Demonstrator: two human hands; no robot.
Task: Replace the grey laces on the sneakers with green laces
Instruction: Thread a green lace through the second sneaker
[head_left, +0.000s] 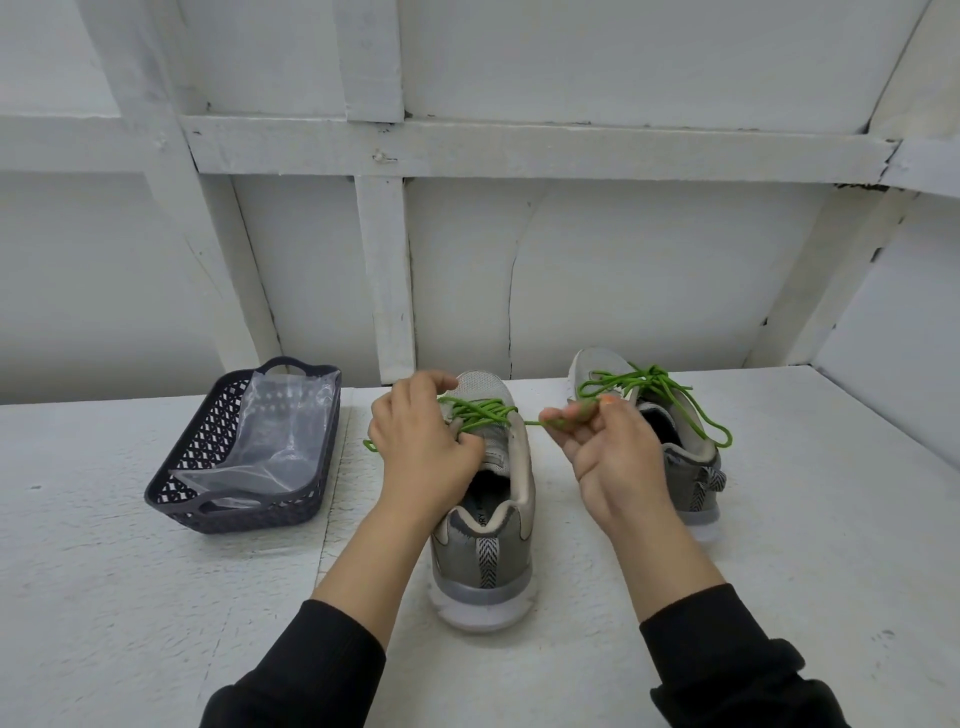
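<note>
Two grey sneakers stand on a white table with their heels toward me. The near sneaker (485, 530) carries a green lace (480, 410) across its eyelets. My left hand (421, 441) lies over its tongue and grips the lace's left part, whose end loops out at the left. My right hand (602, 447) pinches the lace's right end, pulled out sideways from the shoe. The far sneaker (675, 447), partly behind my right hand, has a green lace (665, 389) tied in a loose bow.
A dark plastic basket (208, 499) with a clear plastic bag (275, 447) in it stands at the left on the table (130, 597). A white panelled wall rises right behind the shoes.
</note>
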